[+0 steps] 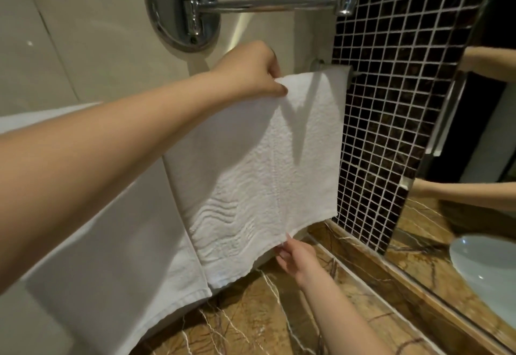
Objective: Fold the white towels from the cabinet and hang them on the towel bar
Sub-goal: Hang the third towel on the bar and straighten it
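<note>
A white towel [259, 164] hangs over the towel bar [354, 72], draped down from it in a flat folded panel. Only the bar's right end shows, where it meets the dark mosaic tile wall [396, 97]; the rest is covered by cloth. The towel's surface is nubbly terry, with a faint vertical crease down its middle and a band of wavy raised lines low on its left side. Its lower hem runs at a slant, well below the bar and just above the brown marble counter [251, 318].

The left hand [251, 72] is at the top of the towel, just left of the bar's visible end. Its thumb and fingers are closed together, pinching the folded top edge and lifting it into a small peak.

The right hand [296, 259] is far beneath the bar at the hem. Its fingers look loosely straight, with the tips touching the cloth's lower edge; whether they pinch it cannot be told.

A second towel [111, 243], smoother and larger, hangs further left of the bar's visible end, overlapped by the first.

Above the bar sits a round chrome wall mount [181, 8] with a chrome arm [265, 5]. To the bar's right stands a mirror [491, 137].
</note>
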A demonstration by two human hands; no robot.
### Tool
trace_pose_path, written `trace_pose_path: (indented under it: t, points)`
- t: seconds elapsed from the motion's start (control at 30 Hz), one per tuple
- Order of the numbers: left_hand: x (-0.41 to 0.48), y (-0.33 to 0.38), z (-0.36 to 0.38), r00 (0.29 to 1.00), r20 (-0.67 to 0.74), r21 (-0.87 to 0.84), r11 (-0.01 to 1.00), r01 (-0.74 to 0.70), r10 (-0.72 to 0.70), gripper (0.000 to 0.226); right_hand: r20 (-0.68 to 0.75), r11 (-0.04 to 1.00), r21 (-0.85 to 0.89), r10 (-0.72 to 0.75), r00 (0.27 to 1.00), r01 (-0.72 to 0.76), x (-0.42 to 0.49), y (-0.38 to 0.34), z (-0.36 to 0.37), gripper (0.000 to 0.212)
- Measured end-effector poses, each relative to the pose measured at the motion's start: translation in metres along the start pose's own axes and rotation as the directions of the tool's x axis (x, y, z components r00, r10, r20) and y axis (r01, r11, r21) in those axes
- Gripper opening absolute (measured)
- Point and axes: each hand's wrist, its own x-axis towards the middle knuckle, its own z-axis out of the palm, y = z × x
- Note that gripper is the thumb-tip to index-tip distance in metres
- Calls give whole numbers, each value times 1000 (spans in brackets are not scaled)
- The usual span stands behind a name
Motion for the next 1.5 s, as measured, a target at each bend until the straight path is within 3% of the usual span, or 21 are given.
trace_pose_path:
  t: [0.07,0.1,0.13,0.2,0.3,0.37,0.4,0.5,0.57,0.83,1.0,1.23,1.37,1.5]
  points:
    - [-6,-1,-3,999,-39,48,999,-6,8,40,-115,959,-238,-183,976,151,-16,-20,-6,29]
    - [-11,-3,-6,998,-67,76,997,-8,14,43,-191,881,-390,-362,912,268,-27,-33,-10,37]
    - [-18,-4,-10,995,-97,108,994,-10,20,45,-190,751,-519,-566,802,407,-42,-49,-11,40]
    - [-35,-9,-20,987,-156,168,986,-15,41,43,45,371,-645,-855,517,668,-77,-85,0,40]
    - [-65,-16,-32,979,-198,205,979,-8,49,38,442,-122,-593,-876,195,796,-118,-136,37,41]
    - [-81,-19,-33,976,-215,255,967,12,45,29,594,-357,-571,-801,72,739,-134,-159,66,49]
    - [-87,-20,-33,972,-229,290,957,24,45,23,640,-432,-569,-767,46,700,-138,-167,77,52]
    - [-96,-24,-30,963,-268,332,941,68,25,15,700,-492,-587,-708,98,642,-137,-175,93,50]
    - [-98,-26,-28,959,-280,332,941,60,37,14,709,-479,-593,-691,139,647,-133,-174,93,46]
    - [-105,-32,-30,965,-261,321,945,57,30,14,688,-431,-615,-702,183,660,-143,-175,94,48]
    - [-136,-44,-46,946,-322,355,930,92,29,11,839,-623,-471,-535,99,625,-163,-154,105,69]
    - [-136,-48,-52,979,-201,360,928,101,-29,17,821,-585,-521,-542,178,622,-170,-144,115,66]
    - [-168,-60,-70,960,-279,312,945,94,-3,17,805,-545,-547,-550,220,635,-184,-140,120,64]
    - [-214,-79,-100,938,-346,338,930,147,-22,16,862,-617,-446,-491,127,648,-208,-122,134,67]
